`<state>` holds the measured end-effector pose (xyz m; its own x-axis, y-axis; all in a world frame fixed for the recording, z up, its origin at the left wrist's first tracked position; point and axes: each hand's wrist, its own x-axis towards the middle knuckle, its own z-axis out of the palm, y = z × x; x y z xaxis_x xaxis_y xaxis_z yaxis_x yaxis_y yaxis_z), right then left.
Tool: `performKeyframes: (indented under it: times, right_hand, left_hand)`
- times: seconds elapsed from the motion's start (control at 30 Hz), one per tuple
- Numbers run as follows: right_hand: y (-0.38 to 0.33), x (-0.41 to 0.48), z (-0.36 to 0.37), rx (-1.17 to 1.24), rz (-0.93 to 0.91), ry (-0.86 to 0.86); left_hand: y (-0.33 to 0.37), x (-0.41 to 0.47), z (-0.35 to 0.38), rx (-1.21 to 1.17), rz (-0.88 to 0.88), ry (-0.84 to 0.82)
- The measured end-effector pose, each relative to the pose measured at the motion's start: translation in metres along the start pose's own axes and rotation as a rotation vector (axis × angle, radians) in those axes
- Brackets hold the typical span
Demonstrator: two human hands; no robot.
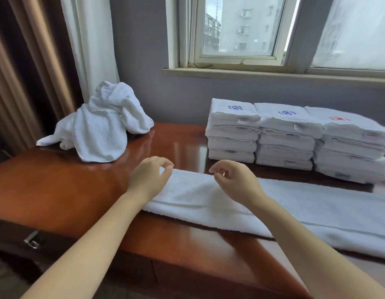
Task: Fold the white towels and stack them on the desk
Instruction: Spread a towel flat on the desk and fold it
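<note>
Bench (79, 190): glossy red-brown wood, window glare on top, front edge rounded. A metal drawer handle (32, 240) shows below the edge at 8 o'clock.

Long towel (295, 208), white, folded lengthwise into a strip. It lies flat on the bench from centre out to 4 o'clock, its near edge close to the bench front.

L hand (150, 175) is over the strip's left end, fingers loosely curled. Thumb & forefinger tips nearly meet at the far corner; can't tell if they pinch cloth. R hand (234, 175) is just right of it over the strip, fingers loosely curled, released, no cloth in it. Both forearms bare.

Unfolded pile (101, 126) of white towels sits heaped at 10 o'clock on the bench's back left, one end trailing toward the edge.

At 2 o'clock, three stacks touch side by side along the wall:
- left stack (232, 130), blue logo on top
- middle stack (286, 137), blue logo
- right stack (351, 147), red logo

Room: grey wall (139, 61) behind the bench. Window (241, 29) w/ white frame at 12–1 o'clock, grey apartment blocks outside, sill (273, 74) under it. Sheer white curtain (90, 39) at 11 o'clock, brown drape (25, 72) at 9–10 o'clock.
</note>
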<state>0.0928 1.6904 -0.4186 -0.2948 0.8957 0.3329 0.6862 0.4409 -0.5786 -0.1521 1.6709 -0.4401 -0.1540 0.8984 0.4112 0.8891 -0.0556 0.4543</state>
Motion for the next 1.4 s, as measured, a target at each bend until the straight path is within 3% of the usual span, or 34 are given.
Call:
performKeyframes:
  times: [0.1,0.23,0.4,0.5,0.57,0.67,0.73,0.83,0.9,0.97,1.17,1.4]
  right_hand:
    - [0.011,-0.004,0.000,-0.081,-0.007,-0.025]
    - [0.009,-0.005,0.014,-0.157,-0.096,0.008]
    - [0.021,-0.008,0.022,-0.173,-0.107,0.132]
    - [0.032,-0.007,0.025,-0.264,0.088,-0.080]
    - [0.035,-0.005,0.029,-0.356,0.163,-0.212]
    - [0.033,-0.001,0.029,-0.362,0.176,-0.268]
    - [0.031,0.004,0.024,-0.301,0.162,-0.211]
    - [0.027,0.007,0.023,-0.351,0.069,-0.153]
    - [0.025,0.003,0.030,-0.363,0.031,-0.227]
    - [0.024,-0.001,0.037,-0.394,0.055,-0.300]
    - [0.025,0.003,0.042,-0.468,0.136,-0.328]
    - [0.022,-0.006,0.039,-0.339,0.003,-0.185]
  left_hand:
    - [0.004,0.020,0.013,0.054,-0.038,-0.120]
    - [0.013,0.027,0.032,0.091,0.045,-0.223]
    - [0.004,0.032,0.037,0.285,0.059,-0.120]
    - [-0.003,0.037,0.034,0.355,0.075,0.009]
    - [-0.003,0.039,0.035,0.403,0.056,-0.001]
    - [0.000,0.039,0.036,0.399,0.019,-0.029]
    - [0.011,0.034,0.033,0.252,0.062,-0.050]
    - [0.036,0.012,0.035,-0.015,0.128,-0.254]
    - [0.046,-0.005,0.043,0.086,0.163,-0.437]
    - [0.042,-0.012,0.047,0.281,0.175,-0.494]
    - [0.008,-0.008,0.030,0.396,-0.036,-0.474]
    - [-0.039,-0.009,0.004,0.362,-0.319,-0.338]
